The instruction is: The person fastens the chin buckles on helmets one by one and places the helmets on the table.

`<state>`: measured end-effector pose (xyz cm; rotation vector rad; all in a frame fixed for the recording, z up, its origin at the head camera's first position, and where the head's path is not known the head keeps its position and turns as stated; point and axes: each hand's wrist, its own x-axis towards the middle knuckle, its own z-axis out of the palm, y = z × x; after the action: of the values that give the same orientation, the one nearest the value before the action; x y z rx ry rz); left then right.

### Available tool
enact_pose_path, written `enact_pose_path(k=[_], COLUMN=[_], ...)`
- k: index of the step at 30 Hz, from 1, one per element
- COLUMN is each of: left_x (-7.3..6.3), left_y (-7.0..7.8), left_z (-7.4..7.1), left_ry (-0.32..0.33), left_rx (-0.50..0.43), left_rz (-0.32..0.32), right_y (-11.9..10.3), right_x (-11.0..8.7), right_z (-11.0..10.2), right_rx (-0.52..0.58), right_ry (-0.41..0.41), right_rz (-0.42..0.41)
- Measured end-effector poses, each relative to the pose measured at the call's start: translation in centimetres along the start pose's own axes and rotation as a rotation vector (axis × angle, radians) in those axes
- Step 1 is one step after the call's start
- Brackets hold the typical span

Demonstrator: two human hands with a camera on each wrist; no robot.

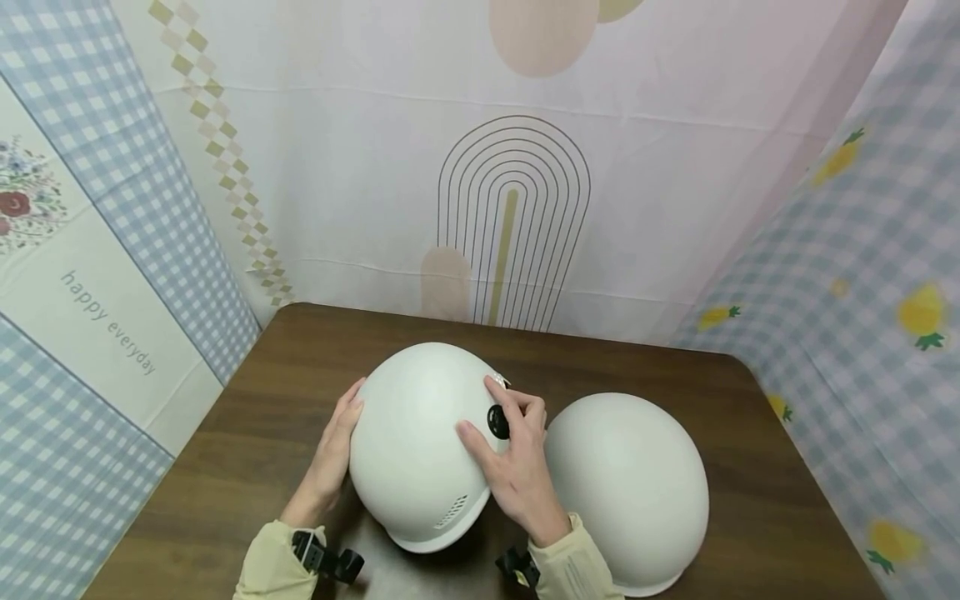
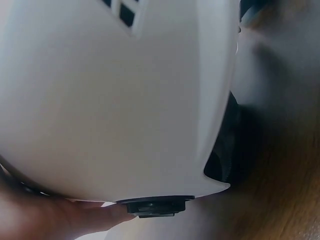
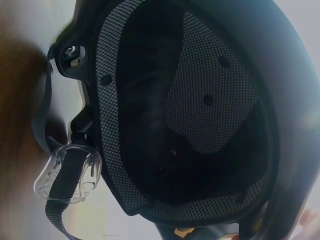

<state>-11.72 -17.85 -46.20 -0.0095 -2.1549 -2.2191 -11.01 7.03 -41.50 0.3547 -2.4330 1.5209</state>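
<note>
A white helmet [image 1: 420, 433] with a slotted vent near its rim is between my two hands over the table. My left hand [image 1: 335, 446] grips its left side, fingers along the shell. In the left wrist view, a finger of the left hand [image 2: 55, 217] reaches beside a black round fitting [image 2: 156, 205] at the helmet's side. My right hand [image 1: 517, 458] holds the right side, thumb and index finger spread around a black knob [image 1: 498, 422]. The right wrist view shows a black padded lining [image 3: 210, 90] and a strap with a clear plastic chin piece [image 3: 67, 174].
A second white helmet [image 1: 626, 492] rests dome-up on the brown wooden table [image 1: 300, 350], close to my right forearm. Behind the table hangs a patterned white cloth [image 1: 360, 192]. Checked cloths hang along the left [image 1: 142, 142] and right [image 1: 817, 333] sides.
</note>
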Motion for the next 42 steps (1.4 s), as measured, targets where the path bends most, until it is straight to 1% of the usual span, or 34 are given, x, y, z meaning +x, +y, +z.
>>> enact_pose_path(k=[12, 26, 42], left_x=[0.02, 0.17, 0.11], left_y=[-0.17, -0.77, -0.95], left_z=[-0.04, -0.13, -0.35], left_ry=[-0.008, -0.018, -0.036], left_rx=[-0.012, -0.024, -0.042], left_rz=[-0.003, -0.016, -0.007], right_y=[-0.11, -0.39, -0.78], right_x=[0.16, 0.41, 0.29], right_z=[-0.10, -0.10, 0.26], right_rx=[-0.002, 0.022, -0.002], right_ry=[-0.009, -0.019, -0.028], right_rz=[-0.010, -0.022, 0.011])
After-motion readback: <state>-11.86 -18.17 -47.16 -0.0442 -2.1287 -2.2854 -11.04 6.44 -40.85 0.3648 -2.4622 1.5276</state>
